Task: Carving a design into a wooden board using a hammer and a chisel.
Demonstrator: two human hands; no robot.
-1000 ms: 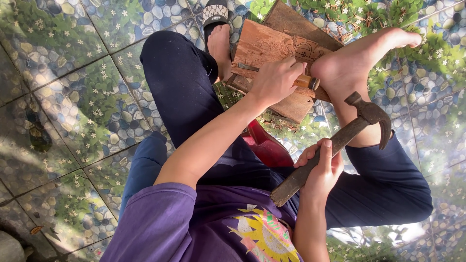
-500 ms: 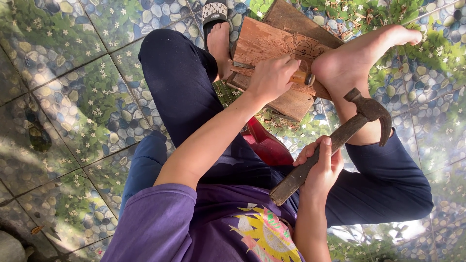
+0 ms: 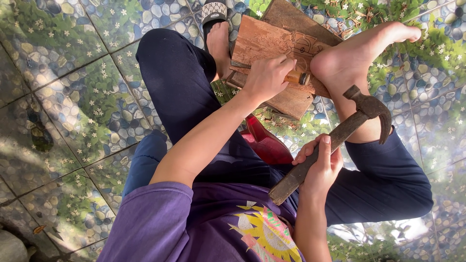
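My left hand is shut on a chisel with a wooden handle, pressed against a carved reddish wooden board. The board lies on another plank on the tiled ground. My right hand grips the worn wooden handle of a claw hammer, held raised to the right of the chisel, its head just below my bare right foot. That foot rests on the board's right end. My left foot, in a dark sandal, touches the board's left edge.
I sit low on a red stool, knees bent, in dark blue trousers and a purple shirt. The ground is pebble-patterned tile with green patches. Wood chips lie scattered beyond the board.
Almost nothing differs. My left hand has shifted slightly left on the chisel, and the hammer stays raised in about the same spot.
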